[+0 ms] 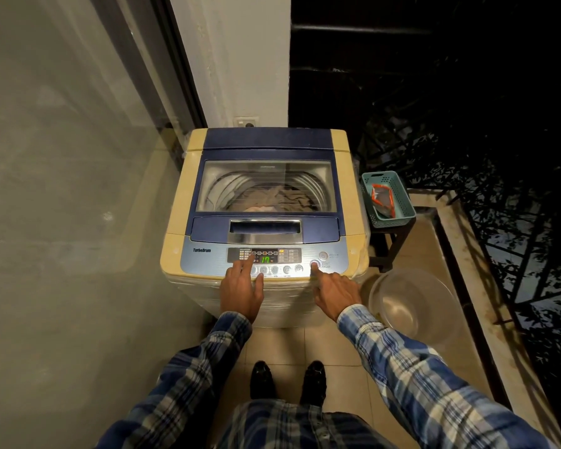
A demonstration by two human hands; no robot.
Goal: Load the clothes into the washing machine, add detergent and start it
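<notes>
- Right hand (pixel 336 294) is pressing the start button (pixel 314 264) with a straight index finger, gripping nothing.
- Left hand (pixel 242 288) is touching the panel (pixel 204 256), fingers spread.

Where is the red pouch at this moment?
In the head view, the red pouch lies inside the teal basket, which stands on a dark stool just to the right of the washing machine.

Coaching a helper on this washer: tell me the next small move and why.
Probably press the start/pause button: the forefinger of the right hand sits at it, the lid is closed over the clothes, and the display is lit. The left hand rests on the panel.
</notes>
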